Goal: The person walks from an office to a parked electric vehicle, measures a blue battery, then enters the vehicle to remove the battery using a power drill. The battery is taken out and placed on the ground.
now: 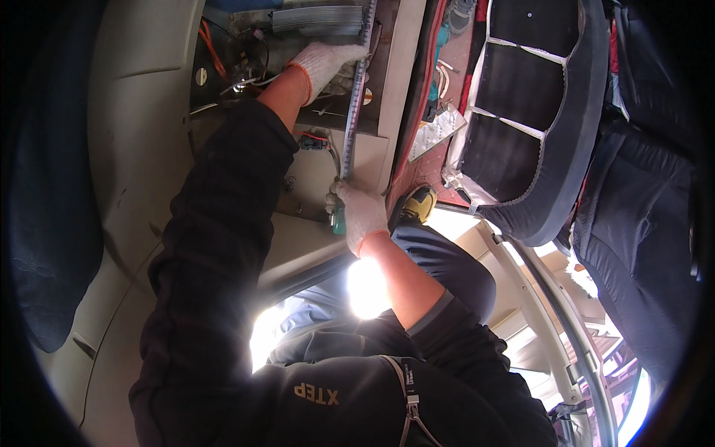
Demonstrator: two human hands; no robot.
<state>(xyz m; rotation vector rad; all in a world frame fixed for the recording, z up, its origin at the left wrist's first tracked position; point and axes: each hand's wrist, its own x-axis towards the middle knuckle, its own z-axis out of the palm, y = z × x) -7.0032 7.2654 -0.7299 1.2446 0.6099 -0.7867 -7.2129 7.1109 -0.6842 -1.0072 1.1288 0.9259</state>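
Note:
In a white knit glove, my left hand (325, 67) is closed at the upper stretch of a steel tape measure blade (351, 127), inside a recess (223, 56) with wires and metal parts. My right hand (363, 212), also gloved, grips the green tape measure case (339, 220) lower down, so the blade runs lengthwise between my hands. Below my left hand, a small black connector (314, 141) with red wire rests on a beige panel (305, 186). Orange wires (211, 48) and a finned metal part (316, 18) are above and left of my left hand.
A dark seat (573, 89) lies right, beside a red floor (436, 164) with a white patterned sheet (436, 130) and small tools. My yellow shoe (419, 205) is near my right hand. Beige trim (130, 149) and a dark cushion (52, 186) border the left; a bright opening (551, 320) is lower right.

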